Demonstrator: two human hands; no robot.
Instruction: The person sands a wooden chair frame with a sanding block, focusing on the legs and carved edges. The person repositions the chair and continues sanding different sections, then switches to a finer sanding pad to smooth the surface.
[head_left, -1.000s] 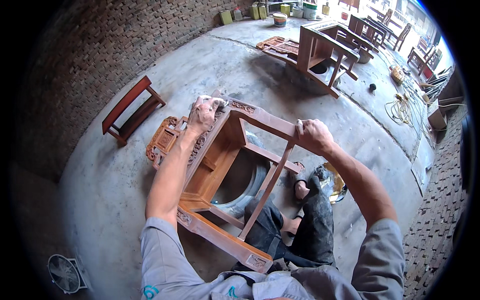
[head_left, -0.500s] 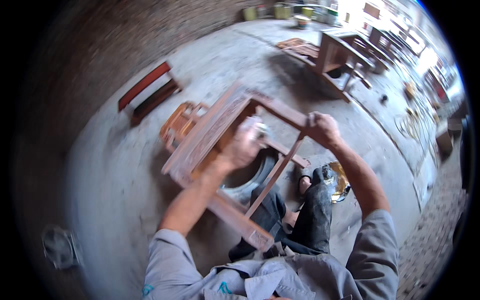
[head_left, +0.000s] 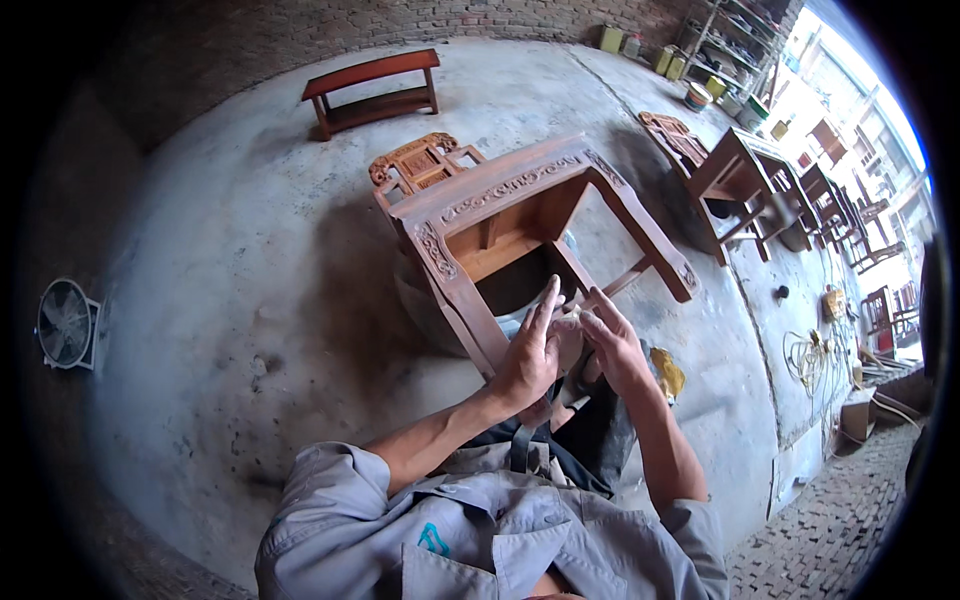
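Observation:
A reddish-brown wooden chair (head_left: 520,185) with a carved apron lies tipped in front of me, its legs pointing toward me and to the right. My left hand (head_left: 532,362) and my right hand (head_left: 617,350) meet just over its near rail. Between them is a small pale piece (head_left: 568,319), possibly folded sandpaper; its kind is not clear. The left fingers are stretched out beside it, while the right fingers bend over it. Neither hand appears to grip the chair. A carved backrest (head_left: 424,163) shows behind the seat, and a grey rounded support (head_left: 415,300) is partly hidden underneath.
A low red-brown bench (head_left: 372,92) stands by the brick wall. More unfinished wooden furniture (head_left: 735,175) lines the right side, near coiled cables (head_left: 808,352). A fan (head_left: 66,322) stands at far left. A yellow wrapper (head_left: 668,370) lies beside my leg.
My right hand has let go of the chair's leg. My left hand has come out of the chair frame, and both have met near my lap. The view has turned and the chair appears shifted.

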